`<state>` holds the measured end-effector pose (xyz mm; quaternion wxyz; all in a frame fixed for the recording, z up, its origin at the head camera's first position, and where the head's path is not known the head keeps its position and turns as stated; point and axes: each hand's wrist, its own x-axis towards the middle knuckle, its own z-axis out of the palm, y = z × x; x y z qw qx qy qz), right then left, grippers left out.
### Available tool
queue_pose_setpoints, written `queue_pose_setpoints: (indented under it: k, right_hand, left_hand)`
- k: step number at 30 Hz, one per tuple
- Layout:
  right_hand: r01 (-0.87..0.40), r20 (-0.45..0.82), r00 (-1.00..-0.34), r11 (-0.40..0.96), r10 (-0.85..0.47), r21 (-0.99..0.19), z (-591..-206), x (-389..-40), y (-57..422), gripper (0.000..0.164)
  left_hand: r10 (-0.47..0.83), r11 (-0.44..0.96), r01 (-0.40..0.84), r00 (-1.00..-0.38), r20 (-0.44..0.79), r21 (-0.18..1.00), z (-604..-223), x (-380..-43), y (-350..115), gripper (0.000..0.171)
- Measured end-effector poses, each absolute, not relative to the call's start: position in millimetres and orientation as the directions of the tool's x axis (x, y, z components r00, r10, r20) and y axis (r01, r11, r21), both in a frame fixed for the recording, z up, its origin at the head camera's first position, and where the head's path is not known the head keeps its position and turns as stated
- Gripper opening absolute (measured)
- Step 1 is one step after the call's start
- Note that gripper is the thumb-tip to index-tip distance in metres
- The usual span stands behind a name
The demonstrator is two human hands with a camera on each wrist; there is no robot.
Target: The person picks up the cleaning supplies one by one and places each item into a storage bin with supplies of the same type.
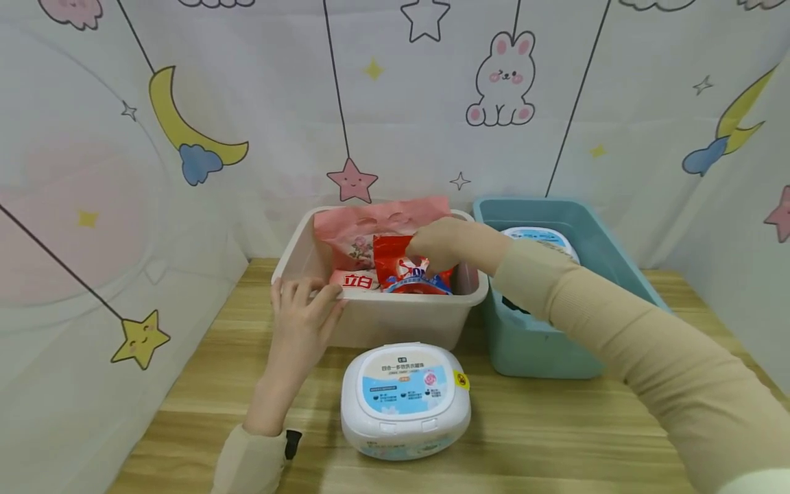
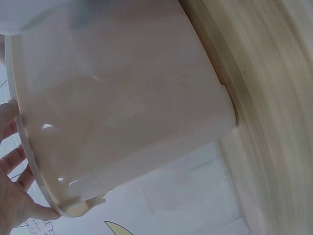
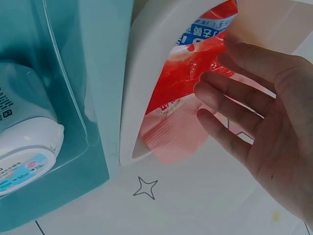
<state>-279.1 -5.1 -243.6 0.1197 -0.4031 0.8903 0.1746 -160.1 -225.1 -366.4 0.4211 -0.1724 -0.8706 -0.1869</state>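
Note:
In the head view, my left hand (image 1: 300, 328) holds the front left corner of a beige plastic bin (image 1: 395, 321), its fingers over the rim. My right hand (image 1: 446, 244) is over that bin's right side, by a red detergent bag (image 1: 389, 252). The right wrist view shows its fingers loosely spread next to the red bag, with nothing between them. Inside the bin, a pink floral bag (image 1: 336, 230) stands behind the red one. A pale pink pack (image 1: 358, 280) with red lettering lies at the front left.
A white lidded box (image 1: 404, 429) with a blue label stands on the wooden table (image 1: 518, 439) before the beige bin. To the right, a teal bin (image 1: 543, 350) contains a similar white box (image 1: 535, 235). Behind hangs a patterned white curtain (image 1: 420, 123).

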Motion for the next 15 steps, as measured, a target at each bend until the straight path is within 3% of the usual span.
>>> queue_pose_setpoints:
  k: [15]
  right_hand:
    - [-0.765, -0.309, -0.642, 0.617, -0.702, 0.186, -235, -262, 6, 0.034]
  left_hand:
    - [0.14, 0.864, 0.468, -0.578, 0.804, 0.186, -368, -160, -223, 0.022]
